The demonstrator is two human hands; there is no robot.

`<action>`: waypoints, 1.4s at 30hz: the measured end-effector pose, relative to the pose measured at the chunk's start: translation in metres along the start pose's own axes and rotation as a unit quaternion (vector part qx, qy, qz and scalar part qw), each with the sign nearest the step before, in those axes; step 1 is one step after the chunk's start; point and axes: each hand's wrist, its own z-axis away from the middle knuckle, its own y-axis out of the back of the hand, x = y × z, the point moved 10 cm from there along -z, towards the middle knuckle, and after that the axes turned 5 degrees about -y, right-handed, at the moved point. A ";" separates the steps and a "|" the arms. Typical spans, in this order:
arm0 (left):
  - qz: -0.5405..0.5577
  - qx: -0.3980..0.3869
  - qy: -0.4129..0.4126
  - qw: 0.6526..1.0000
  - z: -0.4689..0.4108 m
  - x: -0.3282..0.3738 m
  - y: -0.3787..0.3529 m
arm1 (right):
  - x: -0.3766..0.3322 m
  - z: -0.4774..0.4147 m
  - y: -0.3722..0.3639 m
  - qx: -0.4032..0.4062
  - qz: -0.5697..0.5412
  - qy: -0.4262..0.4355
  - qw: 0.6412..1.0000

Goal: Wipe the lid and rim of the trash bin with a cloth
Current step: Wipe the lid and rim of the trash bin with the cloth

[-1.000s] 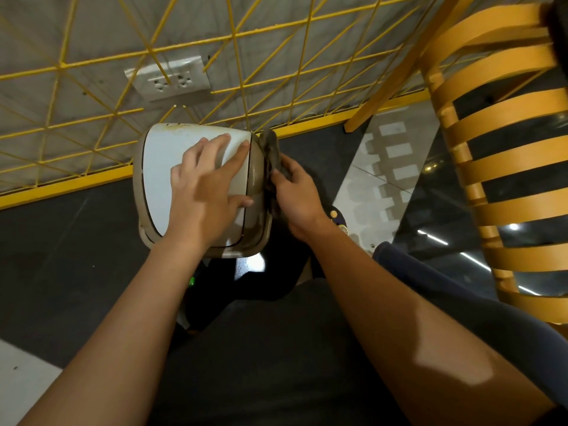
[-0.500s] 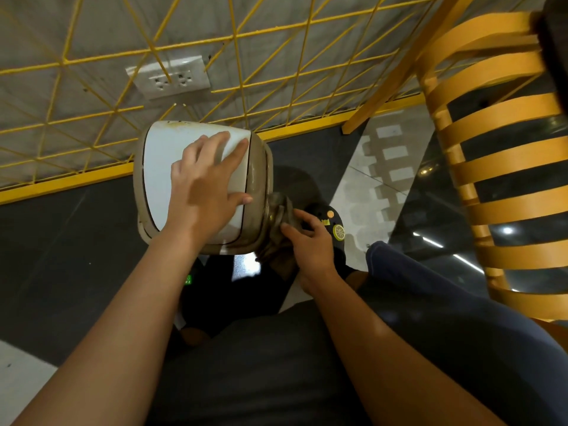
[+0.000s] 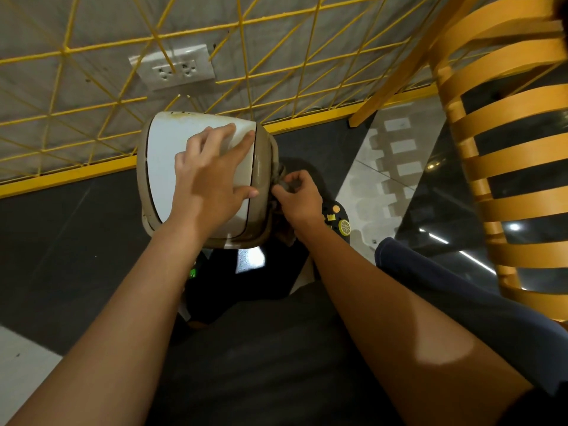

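The fingers (image 3: 278, 189) of the right hand (image 3: 296, 196) are curled tight around a small dark cloth (image 3: 280, 175) and press it on the right side of the bin's rim (image 3: 265, 167). The left hand (image 3: 209, 176) lies flat on the white lid (image 3: 167, 158), fingers spread out, holding nothing, just keeping the lid down. The trash bin (image 3: 144, 167) stands on the dark floor (image 3: 61, 235), close to the far wall with the yellow grid (image 3: 92, 47) and a white socket (image 3: 175, 67). A yellow slatted chair (image 3: 507, 149) is off to the right. To do this well, I think the cloth should slide slowly along the brown edge, pushed firmly, while the flat hand stops the bin from wobbling. The rim still looks dirty.
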 end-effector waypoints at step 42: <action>0.004 0.034 0.004 0.999 0.002 -0.003 0.002 | 0.084 0.083 -0.047 0.040 -0.221 -0.239 0.945</action>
